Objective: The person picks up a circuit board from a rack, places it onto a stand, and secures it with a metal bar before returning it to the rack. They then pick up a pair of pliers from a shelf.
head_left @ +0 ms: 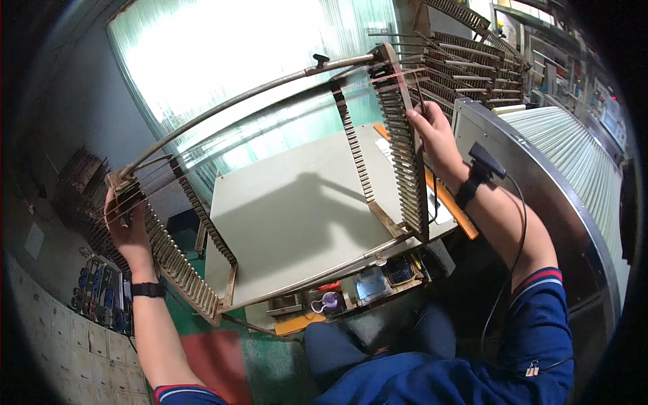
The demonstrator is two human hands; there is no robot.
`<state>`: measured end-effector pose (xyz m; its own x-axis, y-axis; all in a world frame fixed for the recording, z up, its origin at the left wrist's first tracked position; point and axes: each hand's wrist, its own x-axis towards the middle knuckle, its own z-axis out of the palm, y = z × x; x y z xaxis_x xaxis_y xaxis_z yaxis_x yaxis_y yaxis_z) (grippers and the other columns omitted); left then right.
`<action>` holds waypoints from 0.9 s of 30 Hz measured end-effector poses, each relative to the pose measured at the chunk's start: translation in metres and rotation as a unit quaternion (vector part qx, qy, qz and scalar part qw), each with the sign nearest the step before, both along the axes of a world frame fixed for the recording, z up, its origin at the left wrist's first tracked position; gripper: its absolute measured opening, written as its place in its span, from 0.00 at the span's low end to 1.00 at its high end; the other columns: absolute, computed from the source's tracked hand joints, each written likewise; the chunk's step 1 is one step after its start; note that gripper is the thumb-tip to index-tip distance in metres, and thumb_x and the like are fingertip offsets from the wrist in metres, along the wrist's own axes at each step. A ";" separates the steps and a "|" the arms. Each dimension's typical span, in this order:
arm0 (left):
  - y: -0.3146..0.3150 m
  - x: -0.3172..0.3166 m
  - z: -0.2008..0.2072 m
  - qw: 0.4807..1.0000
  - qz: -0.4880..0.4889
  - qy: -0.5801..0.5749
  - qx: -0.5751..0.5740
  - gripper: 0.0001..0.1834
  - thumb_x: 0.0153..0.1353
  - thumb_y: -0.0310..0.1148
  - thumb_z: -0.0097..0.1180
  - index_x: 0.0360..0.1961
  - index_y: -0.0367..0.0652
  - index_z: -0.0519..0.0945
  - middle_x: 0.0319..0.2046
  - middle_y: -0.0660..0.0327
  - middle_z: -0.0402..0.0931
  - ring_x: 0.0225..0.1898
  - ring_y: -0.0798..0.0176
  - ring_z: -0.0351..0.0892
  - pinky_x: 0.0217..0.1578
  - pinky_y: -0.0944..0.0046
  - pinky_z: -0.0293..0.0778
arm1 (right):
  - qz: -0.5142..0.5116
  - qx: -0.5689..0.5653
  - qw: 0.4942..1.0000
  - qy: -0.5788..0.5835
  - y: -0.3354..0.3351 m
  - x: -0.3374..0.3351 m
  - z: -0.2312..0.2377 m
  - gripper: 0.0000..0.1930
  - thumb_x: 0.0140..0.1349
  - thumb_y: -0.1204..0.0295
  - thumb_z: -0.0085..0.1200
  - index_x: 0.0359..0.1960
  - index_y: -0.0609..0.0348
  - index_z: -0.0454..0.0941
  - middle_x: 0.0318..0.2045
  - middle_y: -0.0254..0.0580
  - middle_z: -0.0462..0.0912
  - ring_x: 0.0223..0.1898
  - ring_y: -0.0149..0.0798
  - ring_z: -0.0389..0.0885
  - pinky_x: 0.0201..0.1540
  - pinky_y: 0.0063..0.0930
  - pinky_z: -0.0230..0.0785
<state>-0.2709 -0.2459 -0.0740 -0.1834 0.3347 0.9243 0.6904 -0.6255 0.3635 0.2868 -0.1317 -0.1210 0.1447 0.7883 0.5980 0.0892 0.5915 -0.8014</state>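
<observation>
A metal slotted rack (399, 145) hangs tilted between my hands, over a pale table (297, 236). Rows of short teeth line its two sides, and long rods join them. At the rack's upper left corner, my left hand (128, 233) is closed round the frame, its fingers partly hidden. My right hand (440, 140) grips the right side near the top, thumb toward me. Something thin and see-through, with a reddish edge, spans the top slots between the sides; I cannot tell whether it is one sheet or several.
Similar racks are stacked at the back right (466, 67) and far left (84, 175). A metal-sided machine with pale ribs (567, 135) stands close on the right. Under the table's near edge, a shelf holds a purple item (329, 302) and small boxes. A ribbed translucent curtain (263, 40) hangs behind.
</observation>
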 end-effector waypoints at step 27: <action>-0.035 0.023 -0.013 0.991 0.111 0.033 0.062 0.42 0.58 0.48 0.68 0.66 0.35 0.64 0.60 0.55 0.68 0.64 0.56 0.65 0.69 0.58 0.56 | -0.214 0.353 0.442 -0.796 -0.035 -0.076 0.195 0.08 0.63 0.69 0.56 0.40 0.57 0.83 0.39 0.37 0.81 0.46 0.38 0.81 0.48 0.31 0.76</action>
